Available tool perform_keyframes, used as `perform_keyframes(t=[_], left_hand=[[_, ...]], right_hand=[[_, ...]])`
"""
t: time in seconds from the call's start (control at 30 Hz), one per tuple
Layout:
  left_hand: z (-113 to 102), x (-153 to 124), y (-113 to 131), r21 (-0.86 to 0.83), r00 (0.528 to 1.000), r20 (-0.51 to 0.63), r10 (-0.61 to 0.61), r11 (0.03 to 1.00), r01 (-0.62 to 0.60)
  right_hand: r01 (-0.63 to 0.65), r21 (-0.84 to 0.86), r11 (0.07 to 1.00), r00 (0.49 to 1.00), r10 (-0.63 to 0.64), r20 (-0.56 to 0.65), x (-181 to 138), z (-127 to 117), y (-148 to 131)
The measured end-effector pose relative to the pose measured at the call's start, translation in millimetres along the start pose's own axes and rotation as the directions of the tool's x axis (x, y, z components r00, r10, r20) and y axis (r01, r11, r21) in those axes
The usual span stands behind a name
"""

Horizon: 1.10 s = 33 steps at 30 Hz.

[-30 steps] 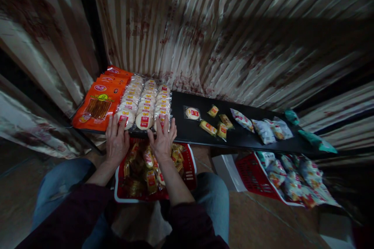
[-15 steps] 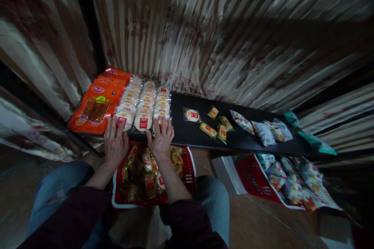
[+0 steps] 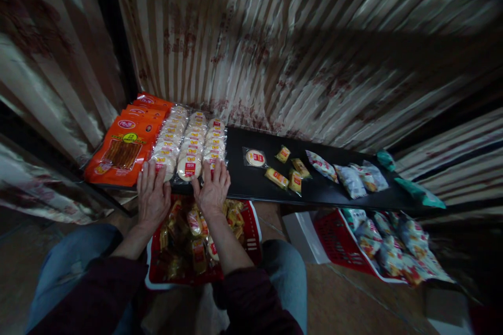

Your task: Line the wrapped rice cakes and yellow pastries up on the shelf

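Observation:
Three overlapping rows of round white rice crackers (image 3: 190, 166) in clear wrappers lie on a black shelf (image 3: 251, 186). My left hand (image 3: 152, 199) rests with outstretched fingers on the front of the left row. The fingers of my right hand (image 3: 212, 190) lie flat on the front of the right row, its thumb pointing at the middle row. Neither hand grips anything. Beside the left row lie overlapping orange snack bags (image 3: 122, 149). Below my hands, between my knees, stands a red basket (image 3: 257, 230) with gold-wrapped snacks (image 3: 199, 255) in it.
Right of the rows lie a single wrapped cracker (image 3: 255, 157), several small yellow packets (image 3: 276, 178), white snack bags (image 3: 351, 180) and green packets (image 3: 419, 192). Another red basket (image 3: 338, 241) full of bags stands below the shelf. A striped curtain (image 3: 251, 52) hangs behind.
The view has shifted slightly, so everything sits a little further left. My hands stay at the front ends of the left and right cracker rows.

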State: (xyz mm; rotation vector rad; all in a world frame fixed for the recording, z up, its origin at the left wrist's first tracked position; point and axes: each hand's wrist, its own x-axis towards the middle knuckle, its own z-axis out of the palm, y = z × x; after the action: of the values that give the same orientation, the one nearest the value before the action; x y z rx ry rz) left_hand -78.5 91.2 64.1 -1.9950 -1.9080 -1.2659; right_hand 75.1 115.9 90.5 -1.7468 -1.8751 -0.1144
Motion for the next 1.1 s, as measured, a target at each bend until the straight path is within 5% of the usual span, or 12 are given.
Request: perform_keyframes(t=[1.1], left_hand=[[1,0,3,0.015,1.000,-0.014,-0.007,1.000,0.007]], right_hand=[[0.044,-0.032,0.999,0.999,-0.045,-0.024,-3,-11,5]])
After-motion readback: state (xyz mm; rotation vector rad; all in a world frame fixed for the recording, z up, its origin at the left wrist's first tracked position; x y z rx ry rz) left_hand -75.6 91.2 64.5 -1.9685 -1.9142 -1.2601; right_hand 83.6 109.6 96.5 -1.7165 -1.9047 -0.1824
